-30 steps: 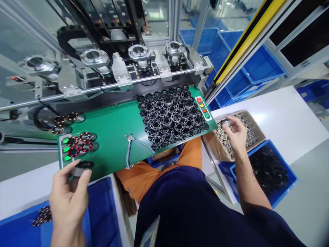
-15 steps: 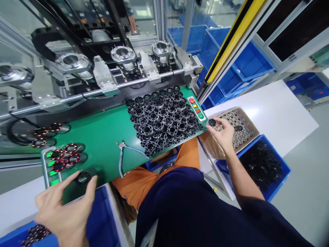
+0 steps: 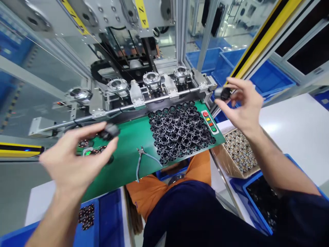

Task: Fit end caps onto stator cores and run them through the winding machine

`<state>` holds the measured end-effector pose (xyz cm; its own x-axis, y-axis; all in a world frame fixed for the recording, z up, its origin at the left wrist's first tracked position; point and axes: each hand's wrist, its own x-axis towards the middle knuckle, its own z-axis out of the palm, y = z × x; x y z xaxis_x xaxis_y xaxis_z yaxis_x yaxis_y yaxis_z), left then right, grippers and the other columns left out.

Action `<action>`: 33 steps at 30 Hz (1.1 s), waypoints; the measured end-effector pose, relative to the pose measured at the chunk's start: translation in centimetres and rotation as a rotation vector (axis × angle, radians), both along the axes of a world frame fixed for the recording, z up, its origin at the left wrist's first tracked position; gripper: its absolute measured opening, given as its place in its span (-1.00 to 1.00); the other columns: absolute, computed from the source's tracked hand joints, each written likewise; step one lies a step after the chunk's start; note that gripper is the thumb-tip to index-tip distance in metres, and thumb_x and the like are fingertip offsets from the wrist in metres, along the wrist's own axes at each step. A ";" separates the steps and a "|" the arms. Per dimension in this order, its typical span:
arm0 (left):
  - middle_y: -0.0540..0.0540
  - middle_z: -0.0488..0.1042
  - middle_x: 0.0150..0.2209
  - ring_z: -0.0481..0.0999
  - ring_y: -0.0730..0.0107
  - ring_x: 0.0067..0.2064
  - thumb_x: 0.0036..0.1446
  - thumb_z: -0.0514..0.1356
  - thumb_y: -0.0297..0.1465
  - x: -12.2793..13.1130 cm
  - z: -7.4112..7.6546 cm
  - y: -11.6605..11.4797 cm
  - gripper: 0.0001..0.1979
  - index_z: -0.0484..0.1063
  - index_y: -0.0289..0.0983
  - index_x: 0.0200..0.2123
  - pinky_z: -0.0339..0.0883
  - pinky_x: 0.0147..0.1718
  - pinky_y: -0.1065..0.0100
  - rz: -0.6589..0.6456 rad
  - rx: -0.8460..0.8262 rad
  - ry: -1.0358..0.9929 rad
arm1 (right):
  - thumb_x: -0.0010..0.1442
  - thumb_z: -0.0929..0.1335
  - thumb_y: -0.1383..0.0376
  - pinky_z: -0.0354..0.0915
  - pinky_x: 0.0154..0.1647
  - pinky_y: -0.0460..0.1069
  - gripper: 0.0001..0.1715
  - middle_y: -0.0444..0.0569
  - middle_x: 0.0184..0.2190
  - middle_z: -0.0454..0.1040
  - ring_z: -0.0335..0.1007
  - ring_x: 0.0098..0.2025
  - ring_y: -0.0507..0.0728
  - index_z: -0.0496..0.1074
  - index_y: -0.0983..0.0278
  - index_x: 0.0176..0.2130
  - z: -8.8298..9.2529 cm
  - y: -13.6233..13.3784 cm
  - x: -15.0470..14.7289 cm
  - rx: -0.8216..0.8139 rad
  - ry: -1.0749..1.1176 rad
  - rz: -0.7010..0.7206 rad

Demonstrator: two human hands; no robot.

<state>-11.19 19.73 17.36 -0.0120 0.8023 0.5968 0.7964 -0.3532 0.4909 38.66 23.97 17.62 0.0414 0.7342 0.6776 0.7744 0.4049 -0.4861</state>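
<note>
My left hand (image 3: 74,156) pinches a dark stator core (image 3: 110,132) between thumb and fingers, raised over the left part of the green worktop (image 3: 125,135). My right hand (image 3: 245,108) holds another stator core (image 3: 223,93), grey and black, near the right end of the machine's rail. Many black stator cores (image 3: 177,132) stand packed together on the worktop between the hands. Some copper-wound stators (image 3: 99,150) sit behind my left hand, partly hidden by it. Diagonal cutters (image 3: 140,159) with blue handles lie open on the worktop's front part.
Behind the worktop runs a machine with several metal ring-shaped holders (image 3: 151,79). A button panel (image 3: 210,122) sits at the right end. To the right are a carton of metal cores (image 3: 240,151) and a blue bin (image 3: 238,187). Wound stators (image 3: 86,216) lie lower left.
My right hand has risen from beside the carton toward the rail with its stator core. My left hand has lifted its core from the worktop's left end. The view has shifted too.
</note>
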 end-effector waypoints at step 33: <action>-0.16 0.83 -0.05 0.81 -0.06 0.03 0.08 0.73 -0.09 10.6 4.4 34.6 -0.32 0.85 -0.26 0.22 0.64 0.29 -0.02 -0.330 -0.543 0.506 | 0.35 0.67 -0.18 0.59 0.08 -0.07 -0.34 -0.32 -0.37 0.73 0.63 -0.32 -0.10 0.65 0.32 -0.36 4.7 36.4 -5.2 -0.580 -0.754 0.347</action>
